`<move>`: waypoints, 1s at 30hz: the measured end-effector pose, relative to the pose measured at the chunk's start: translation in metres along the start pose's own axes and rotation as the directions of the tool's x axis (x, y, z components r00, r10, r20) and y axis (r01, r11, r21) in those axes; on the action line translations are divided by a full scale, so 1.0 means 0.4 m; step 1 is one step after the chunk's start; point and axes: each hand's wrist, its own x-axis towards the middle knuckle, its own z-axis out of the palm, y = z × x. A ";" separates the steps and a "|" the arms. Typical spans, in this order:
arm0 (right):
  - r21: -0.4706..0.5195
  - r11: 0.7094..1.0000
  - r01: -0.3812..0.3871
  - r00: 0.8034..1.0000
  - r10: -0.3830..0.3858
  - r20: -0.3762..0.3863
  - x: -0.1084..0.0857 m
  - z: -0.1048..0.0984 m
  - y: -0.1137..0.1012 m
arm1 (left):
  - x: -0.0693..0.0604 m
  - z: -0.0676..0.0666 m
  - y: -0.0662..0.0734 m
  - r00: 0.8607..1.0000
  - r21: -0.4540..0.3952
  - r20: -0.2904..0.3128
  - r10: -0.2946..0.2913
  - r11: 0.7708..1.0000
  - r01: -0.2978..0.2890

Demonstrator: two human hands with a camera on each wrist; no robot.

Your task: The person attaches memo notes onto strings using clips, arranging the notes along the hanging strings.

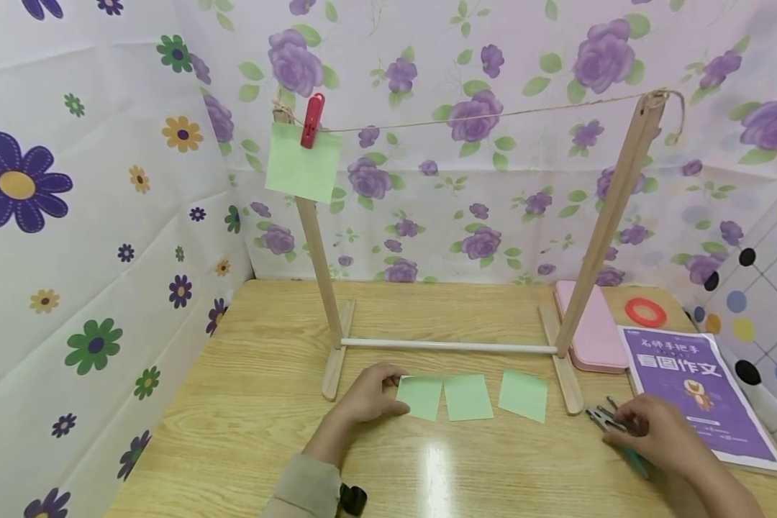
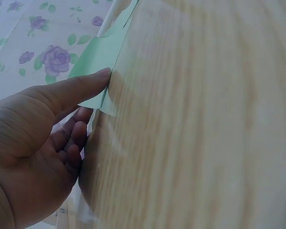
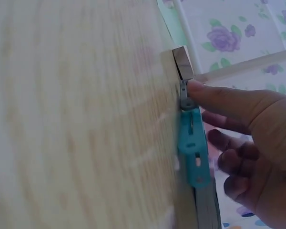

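Note:
My left hand is at the left edge of a green square paper on the table, its thumb and a finger at the corners. In the left wrist view the thumb lies against that paper. Two more green papers, a middle one and a right one, lie beside it in a row. My right hand pinches a grey clothespin at the table's right side. A teal clothespin lies close below it in the right wrist view; the fingers partly hide the group.
A wooden stand with left post, right post and white crossbar holds a string. A red clothespin clips a green paper there. A pink case, red ring and purple book lie right.

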 end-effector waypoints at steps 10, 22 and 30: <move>-0.125 0.986 -0.111 0.983 0.128 0.134 -0.015 -0.029 -0.009 | -0.001 0.000 -0.004 1.000 -0.030 -0.015 0.011 0.999 -0.011; 0.268 0.910 -0.317 0.945 0.328 0.005 -0.036 -0.044 -0.023 | -0.006 0.011 -0.014 0.998 -0.019 -0.054 0.036 0.999 -0.037; 0.475 0.822 -0.313 0.923 0.381 -0.052 -0.003 -0.066 -0.050 | -0.006 0.010 -0.007 0.986 -0.141 -0.164 -0.039 0.990 0.015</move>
